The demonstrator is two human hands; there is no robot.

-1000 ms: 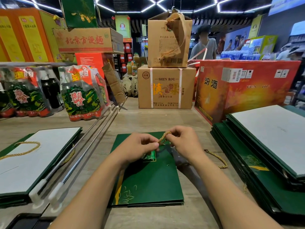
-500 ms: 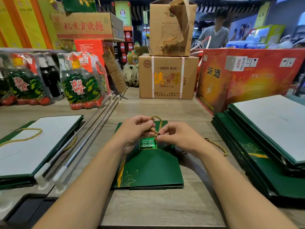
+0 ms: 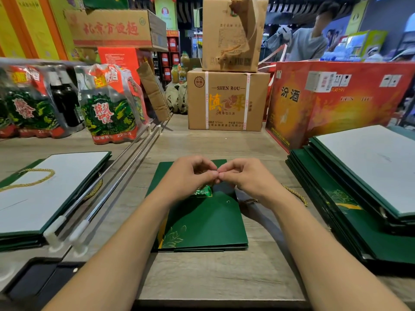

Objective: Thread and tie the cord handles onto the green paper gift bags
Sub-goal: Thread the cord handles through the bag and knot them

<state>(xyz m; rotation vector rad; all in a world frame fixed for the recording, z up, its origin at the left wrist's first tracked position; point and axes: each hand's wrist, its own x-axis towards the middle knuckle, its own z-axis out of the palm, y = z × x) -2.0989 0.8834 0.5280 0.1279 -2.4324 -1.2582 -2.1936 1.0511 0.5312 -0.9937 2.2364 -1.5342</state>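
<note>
at far left a stack of green bags (image 3: 33, 230) lies flat, a gold handle (image 3: 38, 176) looped on top, two metal rods (image 3: 116, 173) beside it. at centre the left hand (image 3: 190, 178) and right hand (image 3: 244, 178) meet over the top edge of a flat green paper gift bag (image 3: 202, 223), fingers curled, thumb tips touching, pinching the gold cord (image 3: 296, 195), blurred between them; its tail trails out past the right wrist. further right sits another stack of bags (image 3: 350, 212).

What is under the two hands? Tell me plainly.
The green gift bag lies flat under the left hand and right hand, its label partly showing. The cord they pinch is mostly covered; only its tail shows.
</note>
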